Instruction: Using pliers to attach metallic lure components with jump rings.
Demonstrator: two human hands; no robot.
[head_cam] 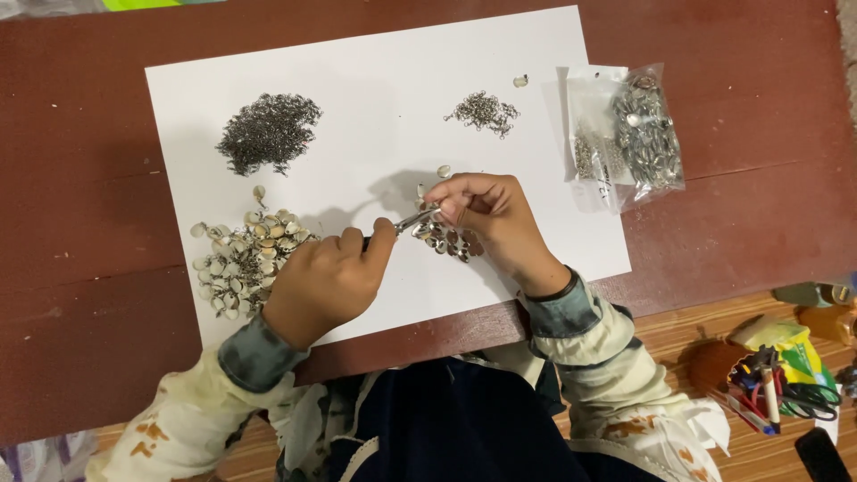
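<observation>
Gripping small metal pliers (406, 221), the left hand (326, 281) is curling its fingers and thumb around the handles, with the slim silver jaws pointing right toward the other hand. Right hand (486, 214) is pinching a tiny piece at the plier tips between thumb and fingertips; what exactly the piece is cannot be told at this size. Both hands are working above a large white sheet of paper (375, 80), which is lying on a dark reddish-brown wooden surface (80, 161).

Just under the right hand, a small cluster of pale shells joined with metal links (446, 241) is resting on the paper. Left of the left hand, a loose heap of small cream cowrie shells (241, 259) is spreading out, partly hidden by the knuckles. Farther up the sheet, a big mound of dark grey metal rings (268, 132) is sitting well apart from a smaller scatter of silver rings (484, 112). Beside the paper's right edge, clear plastic bags of silvery metal findings (629, 134) are lying on the surface.
</observation>
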